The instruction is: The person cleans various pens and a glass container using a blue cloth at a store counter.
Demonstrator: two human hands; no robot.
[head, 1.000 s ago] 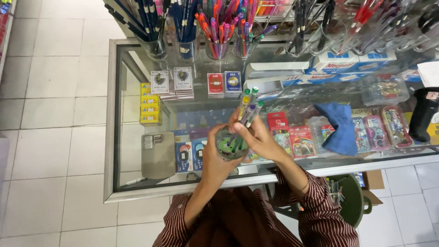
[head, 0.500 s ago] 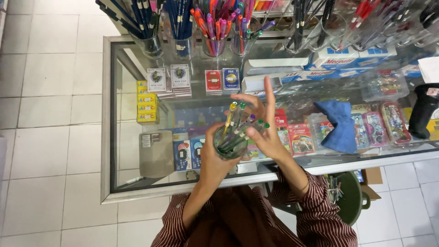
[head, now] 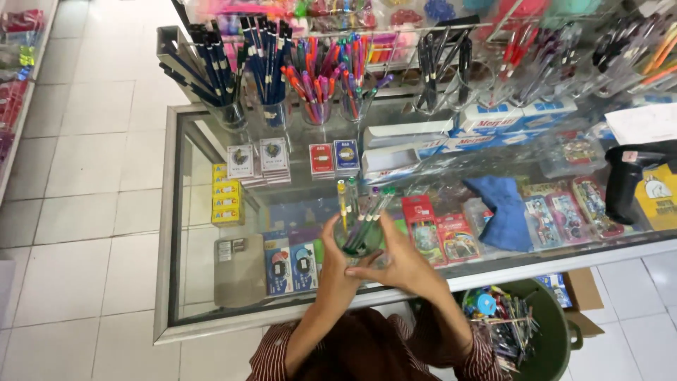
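A clear cup (head: 358, 243) filled with coloured pens (head: 367, 215) is held upright over the glass bench (head: 211, 282), near its front edge. The cup is wrapped from the left by the left hand (head: 335, 271), whose fingers are curled around its wall. The right hand (head: 398, 262) is pressed against the cup's right side and lower rim, the thumb laid across the front, so both hands are clamped together on the same cup. The pens lean out of the cup towards the far side, a yellow-topped one at the left.

Below the glass, card packs (head: 257, 161), small boxes and packaged goods are seen on the shelves. A blue cloth (head: 504, 212) is laid on the bench to the right of the hands, well apart from them. Along the far edge of the bench, cups of dark blue pencils (head: 215, 67) and of bright pens (head: 317, 77) are lined up. A green bin (head: 557, 339) holding odd items is seen on the floor at the lower right, just beside a cardboard box.
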